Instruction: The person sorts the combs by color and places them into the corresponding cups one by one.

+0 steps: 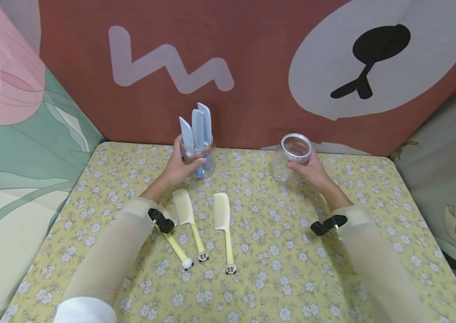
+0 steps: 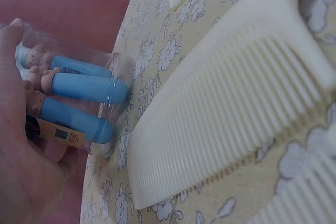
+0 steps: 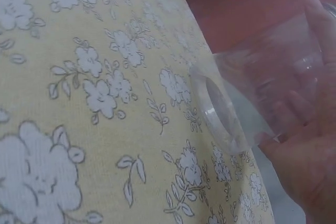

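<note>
My left hand (image 1: 180, 165) grips a clear jar (image 1: 211, 169) at the back of the table, fingers and thumb around its side. Three pale blue combs (image 1: 198, 128) stand in that jar, teeth ends up. Through its wall, the left wrist view shows their blue handles (image 2: 89, 87) and a tan label (image 2: 62, 134). To the right, my right hand (image 1: 312, 171) holds a second clear jar (image 1: 280, 167) by its side, with no combs in it. In the right wrist view the jar's base (image 3: 218, 114) is at the cloth; some fingers are seen through its wall.
Three cream combs with yellow handles lie in front of the left jar: a right one (image 1: 222, 213), a middle one (image 1: 184, 208) and a left one (image 1: 176, 246) partly under my left wrist. Flowered cloth (image 1: 276, 251) covers the table. A reddish-brown fabric wall (image 1: 252, 112) stands behind.
</note>
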### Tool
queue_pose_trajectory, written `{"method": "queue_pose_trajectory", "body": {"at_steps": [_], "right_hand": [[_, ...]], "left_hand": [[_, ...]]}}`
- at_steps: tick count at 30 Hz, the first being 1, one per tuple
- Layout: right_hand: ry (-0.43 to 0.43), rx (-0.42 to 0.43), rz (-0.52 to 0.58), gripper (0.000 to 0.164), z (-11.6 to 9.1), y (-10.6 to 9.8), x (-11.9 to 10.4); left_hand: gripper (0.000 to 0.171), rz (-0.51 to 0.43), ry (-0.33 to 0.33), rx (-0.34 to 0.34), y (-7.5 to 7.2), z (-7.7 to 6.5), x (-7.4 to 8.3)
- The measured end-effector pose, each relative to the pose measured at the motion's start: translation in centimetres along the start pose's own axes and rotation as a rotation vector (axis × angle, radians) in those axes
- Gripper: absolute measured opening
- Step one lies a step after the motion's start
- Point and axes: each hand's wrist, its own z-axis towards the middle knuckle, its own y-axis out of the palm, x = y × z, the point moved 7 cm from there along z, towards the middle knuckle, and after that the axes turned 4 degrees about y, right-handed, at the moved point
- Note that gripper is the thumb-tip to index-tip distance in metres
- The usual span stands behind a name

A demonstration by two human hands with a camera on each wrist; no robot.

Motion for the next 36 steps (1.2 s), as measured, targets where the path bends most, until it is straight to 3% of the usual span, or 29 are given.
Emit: {"method": "queue_pose_trajectory", "body": {"at_steps": [15, 22, 29, 36], "right_hand": [[0.053, 0.009, 0.035, 0.082, 0.1, 0.1, 0.8], [0.055, -0.001, 0.035, 0.081, 0.1, 0.1, 0.8], [0.041, -0.016, 0.049, 0.078, 0.1, 0.2, 0.9], [0.050, -0.021, 0.043, 0.081, 0.2, 0.1, 0.7]], "left_hand": [[0.091, 0.026, 0.014, -0.010, -0.1, -0.1, 0.7], [0.106, 0.070, 0.051, 0.019, -0.9, 0.8, -2.9], [0.109, 0.092, -0.006, -0.021, -2.0, -0.4, -3.4], [0.086, 0.264, 0.004, -0.099, -3.8, -2.4, -3.0]]}}
